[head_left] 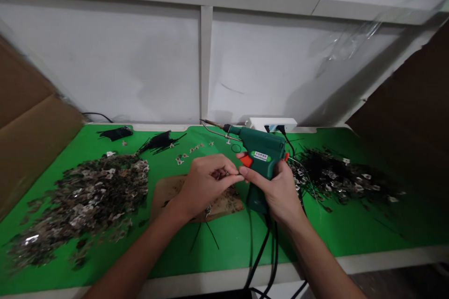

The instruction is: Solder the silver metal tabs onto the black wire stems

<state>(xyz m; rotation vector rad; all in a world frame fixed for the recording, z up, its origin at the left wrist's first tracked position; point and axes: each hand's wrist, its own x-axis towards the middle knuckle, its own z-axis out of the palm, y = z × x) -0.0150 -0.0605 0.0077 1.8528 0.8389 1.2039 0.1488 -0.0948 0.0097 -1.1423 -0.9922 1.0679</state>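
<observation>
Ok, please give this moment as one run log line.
right hand: holds green soldering gun; left hand: pinched beside right hand, contents unclear; left side: heap of metal parts; right side: heap with black wires

Readable txt on white-&-green label (261,156), stuck on side of green soldering gun (261,142), a bit R of ctr. in scene. Sits at top of handle, just R of orange trigger (246,160). Shows 2 lines, both sloping slightly down to R. Up top, larger Chin. characters, approx. "手动焊锡枪". Below, smaller Eng.: "Manual soldering", then prob. "gun", too blurry there to be 100% sure.
</observation>
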